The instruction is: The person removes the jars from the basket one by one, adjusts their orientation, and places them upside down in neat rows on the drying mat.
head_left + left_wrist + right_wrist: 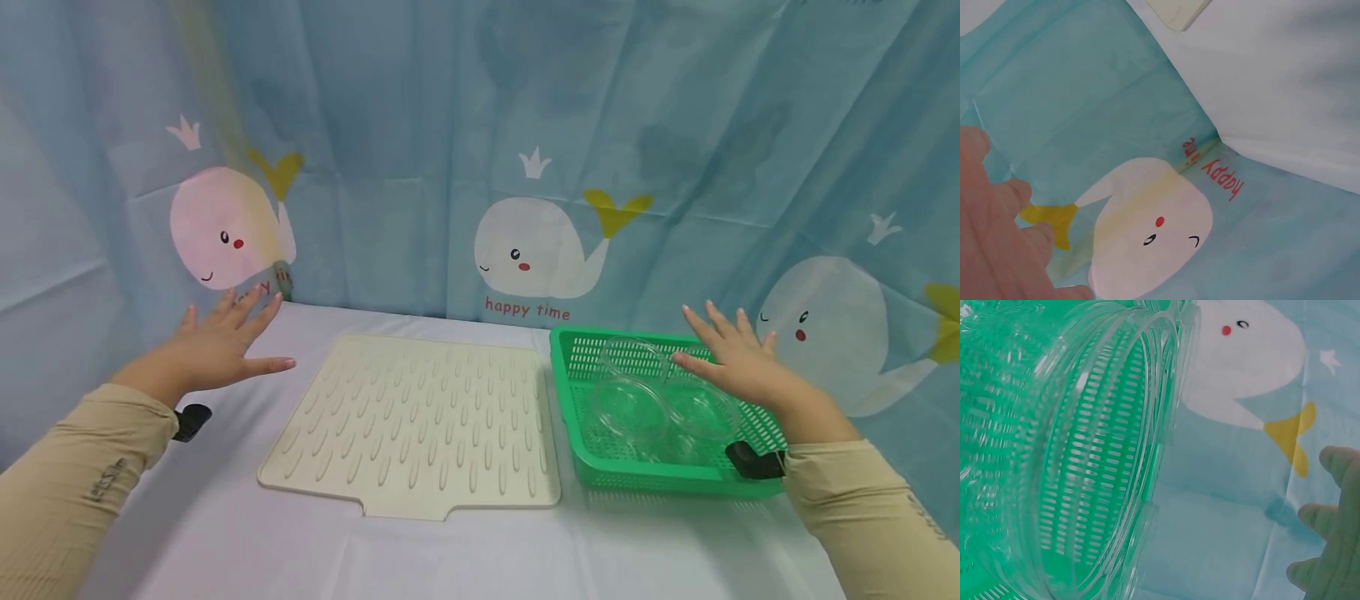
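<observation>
My left hand [217, 346] hovers with spread fingers to the left of a cream drying mat [420, 417] and holds nothing. That mat lies flat, covered in rows of raised oval ridges, with a tab at its near edge. On the right, my right hand [738, 362] is raised over a green plastic basket [600, 475], fingers spread and touching nothing. Several clear round containers [630, 408] stand inside the basket; how they are stacked is hard to tell. In the right wrist view a clear container [1085, 456] looms close, beside my fingertips [1319, 519].
A white cloth [495, 550] covers the table. Behind it hangs a blue curtain [390, 233] printed with white whales and "happy time". The basket stands just right of the mat, its back edge near the curtain.
</observation>
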`<state>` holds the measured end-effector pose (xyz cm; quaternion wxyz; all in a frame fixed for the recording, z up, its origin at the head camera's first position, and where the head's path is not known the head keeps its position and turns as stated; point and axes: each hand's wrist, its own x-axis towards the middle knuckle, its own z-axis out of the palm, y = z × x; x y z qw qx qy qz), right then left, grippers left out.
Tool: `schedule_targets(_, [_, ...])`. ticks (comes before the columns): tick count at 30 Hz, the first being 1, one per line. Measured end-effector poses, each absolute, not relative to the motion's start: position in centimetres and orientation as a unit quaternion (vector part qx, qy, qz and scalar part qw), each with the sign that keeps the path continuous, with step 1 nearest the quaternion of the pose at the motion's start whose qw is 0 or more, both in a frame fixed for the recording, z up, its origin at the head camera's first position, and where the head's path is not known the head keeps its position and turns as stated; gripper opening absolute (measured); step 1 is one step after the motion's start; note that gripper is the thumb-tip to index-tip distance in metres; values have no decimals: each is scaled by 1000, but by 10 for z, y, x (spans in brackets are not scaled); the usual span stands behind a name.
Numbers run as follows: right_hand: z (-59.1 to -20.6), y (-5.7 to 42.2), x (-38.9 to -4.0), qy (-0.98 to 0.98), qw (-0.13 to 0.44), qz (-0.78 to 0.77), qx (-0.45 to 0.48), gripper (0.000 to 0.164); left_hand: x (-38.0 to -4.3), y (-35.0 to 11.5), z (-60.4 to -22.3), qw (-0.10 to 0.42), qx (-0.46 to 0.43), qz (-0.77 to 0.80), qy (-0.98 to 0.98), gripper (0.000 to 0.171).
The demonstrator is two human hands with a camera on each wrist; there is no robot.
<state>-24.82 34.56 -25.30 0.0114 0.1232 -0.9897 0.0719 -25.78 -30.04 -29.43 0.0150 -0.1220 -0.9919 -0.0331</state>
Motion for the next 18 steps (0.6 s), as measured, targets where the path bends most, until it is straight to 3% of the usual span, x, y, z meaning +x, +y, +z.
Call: schedule_targets(18, [-247,345,-248,-987,17,81,139,80,-267,-298,-335,18,-143,-23,-989,103])
